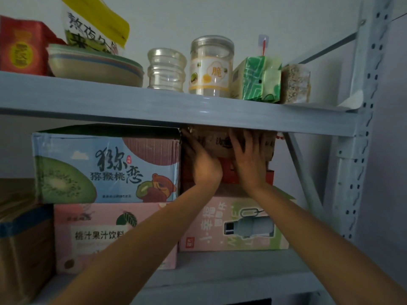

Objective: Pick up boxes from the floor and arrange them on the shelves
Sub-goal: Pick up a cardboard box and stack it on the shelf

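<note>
a brown cardboard box is seen at about 12 o'clock of the frame's middle, tucked just under the upper shelf board and resting on a red box, which in turn lies on a pink box printed with a bottle at 6 o'clock of it. the right hand is laid flat on the front of the brown box, fingers spread and straight, nothing being clasped. the left hand is set at the box's 9 o'clock edge, its fingers stretched upward along the corner beside the kiwi box; they appear straight, though their tips are lost in shade. the kiwi box is stacked on a pink juice-drink box, and a taped brown carton is seen at 9 o'clock of that. on the upper shelf, from 9 towards 3 o'clock, are lined a red packet, stacked bowls with a yellow-topped bag behind, a ribbed clear jar, a labelled clear jar, a green carton and a jar of grains. a perforated upright is seen at 3 o'clock.
</note>
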